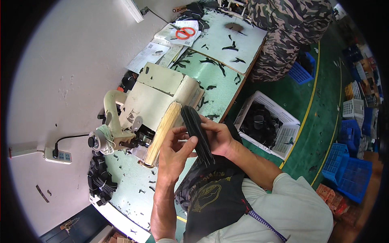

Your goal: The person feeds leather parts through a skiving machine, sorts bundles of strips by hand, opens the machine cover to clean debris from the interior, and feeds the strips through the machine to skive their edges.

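A stack of black strips [197, 133] was held tight by the left hand [174, 152] and the right hand [216, 137], just beside the cream machine [154, 101] on the green table [210, 77].

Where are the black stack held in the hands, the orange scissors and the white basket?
black stack [197, 133], head view, middle of its side.
orange scissors [185, 32], head view, handles.
white basket [288, 130], head view, right wall.

Both forearms reach forward; left hand [173, 150] and right hand [216, 137] meet, fingers curled closed, thumbs up
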Motion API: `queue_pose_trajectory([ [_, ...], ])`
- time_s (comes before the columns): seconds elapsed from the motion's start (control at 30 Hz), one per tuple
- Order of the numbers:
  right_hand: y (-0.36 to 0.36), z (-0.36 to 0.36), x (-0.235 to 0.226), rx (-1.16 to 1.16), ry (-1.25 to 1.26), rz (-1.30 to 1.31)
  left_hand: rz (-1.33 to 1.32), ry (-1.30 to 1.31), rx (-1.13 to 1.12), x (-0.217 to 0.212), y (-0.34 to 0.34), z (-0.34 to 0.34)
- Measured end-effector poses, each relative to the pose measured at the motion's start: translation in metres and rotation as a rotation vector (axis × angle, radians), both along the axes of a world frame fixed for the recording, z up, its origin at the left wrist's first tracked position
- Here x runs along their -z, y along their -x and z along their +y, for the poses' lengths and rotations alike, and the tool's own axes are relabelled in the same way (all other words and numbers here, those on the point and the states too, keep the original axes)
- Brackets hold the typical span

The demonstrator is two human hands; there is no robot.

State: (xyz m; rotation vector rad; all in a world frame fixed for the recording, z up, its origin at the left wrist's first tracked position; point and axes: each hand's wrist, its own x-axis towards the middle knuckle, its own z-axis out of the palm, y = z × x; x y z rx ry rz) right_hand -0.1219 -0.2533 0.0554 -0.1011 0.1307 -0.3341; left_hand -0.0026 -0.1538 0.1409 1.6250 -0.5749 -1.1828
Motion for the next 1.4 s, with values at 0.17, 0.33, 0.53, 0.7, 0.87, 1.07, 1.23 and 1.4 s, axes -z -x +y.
queue_pose_trajectory([
  [0.17,0.001,0.001,0.016,-0.003,-0.083,-0.019,0.196,0.056,-0.009,0.005,-0.002,0.007],
  [0.33,0.005,0.000,0.011,0.025,-0.341,-0.032,0.088,0.006,-0.155,0.007,-0.009,0.025],
  [0.53,0.001,0.004,-0.005,-0.063,0.012,0.022,0.012,0.052,-0.327,0.020,-0.005,0.029],
  [0.7,-0.012,0.032,0.006,-0.106,0.133,0.209,-0.931,0.056,-0.119,0.065,0.015,0.044],
  [0.87,0.000,0.047,0.021,0.090,0.674,0.517,0.572,0.111,-0.492,0.062,0.014,0.075],
  [1.07,-0.003,0.071,0.055,-0.048,1.360,0.611,0.041,-0.060,-0.306,0.084,0.021,0.101],
  [1.23,0.010,0.010,0.100,0.174,2.162,0.893,0.631,-0.072,-0.361,0.066,0.001,0.128],
  [1.4,0.004,0.014,0.117,0.281,2.299,0.859,0.589,-0.081,-0.310,0.074,0.006,0.119],
])
